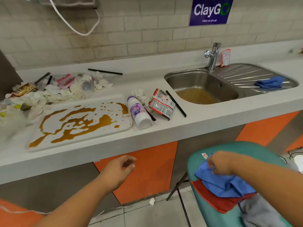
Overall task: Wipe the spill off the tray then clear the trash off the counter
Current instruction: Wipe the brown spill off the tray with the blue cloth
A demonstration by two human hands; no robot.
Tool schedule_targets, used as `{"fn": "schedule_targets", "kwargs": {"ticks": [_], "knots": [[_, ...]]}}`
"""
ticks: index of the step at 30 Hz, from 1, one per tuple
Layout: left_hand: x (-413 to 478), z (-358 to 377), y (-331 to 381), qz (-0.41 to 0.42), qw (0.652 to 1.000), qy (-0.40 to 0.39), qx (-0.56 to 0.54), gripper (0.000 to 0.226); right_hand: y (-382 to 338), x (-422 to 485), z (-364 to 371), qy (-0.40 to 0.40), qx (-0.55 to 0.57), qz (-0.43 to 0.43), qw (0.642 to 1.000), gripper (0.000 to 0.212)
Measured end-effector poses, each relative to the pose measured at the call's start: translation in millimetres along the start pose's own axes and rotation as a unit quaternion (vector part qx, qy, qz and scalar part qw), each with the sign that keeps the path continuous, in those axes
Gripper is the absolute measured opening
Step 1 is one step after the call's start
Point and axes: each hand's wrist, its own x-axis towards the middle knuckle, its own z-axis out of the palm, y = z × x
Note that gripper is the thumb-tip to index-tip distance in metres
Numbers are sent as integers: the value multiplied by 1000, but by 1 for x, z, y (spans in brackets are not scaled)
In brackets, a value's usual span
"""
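Observation:
A white tray [114, 128] lies on the counter at the left, covered with a brown spill [78, 123]. To its right lie a white and purple yogurt bottle [139, 112], a crumpled snack wrapper [161, 104], crumpled tissue [141, 95] and a black straw [176, 104]. A pile of tissues and wrappers [54, 90] sits behind the tray. My right hand [221, 163] pinches a blue cloth [224, 184] lying on a teal chair seat below the counter. My left hand [121, 169] hangs in front of the counter, fingers loosely curled, holding nothing.
A steel sink [201, 86] holds brownish water, with a tap [213, 56] behind it and another blue cloth [270, 82] on the drainboard. A red cloth [211, 197] and a grey cloth [259, 212] lie under the blue one on the chair [246, 148]. Orange cabinet doors sit below the counter.

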Motion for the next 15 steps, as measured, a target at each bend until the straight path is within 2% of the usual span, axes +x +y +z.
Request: {"fn": "schedule_targets", "kwargs": {"ticks": [1, 4, 5, 8, 10, 12, 13, 15], "knots": [[1, 2, -1, 0, 1000, 0, -3, 18, -1, 6, 10, 10, -24, -13, 1000, 36], [2, 5, -1, -17, 1000, -4, -2, 18, -20, 1, 32, 10, -84, 25, 996, 42], [2, 7, -1, -18, 1000, -3, -4, 18, -23, 6, 44, 16, -71, 23, 997, 43], [3, 9, 3, -24, 1000, -2, -8, 19, -11, 23, 54, 19, -66, 41, 997, 32], [3, 10, 6, -29, 999, -3, -16, 19, -4, 27, 42, 25, -18, 35, 999, 33], [2, 10, 10, -28, 999, -1, -20, 18, 6, 26, 21, 12, 80, 30, 996, 38], [2, 9, 13, -27, 999, 1, -25, 18, 13, 23, 9, -3, 154, 52, 987, 33], [1, 6, 20, -23, 999, 6, -30, 18, 31, 12, -7, -4, 325, 71, 943, 18]]}}
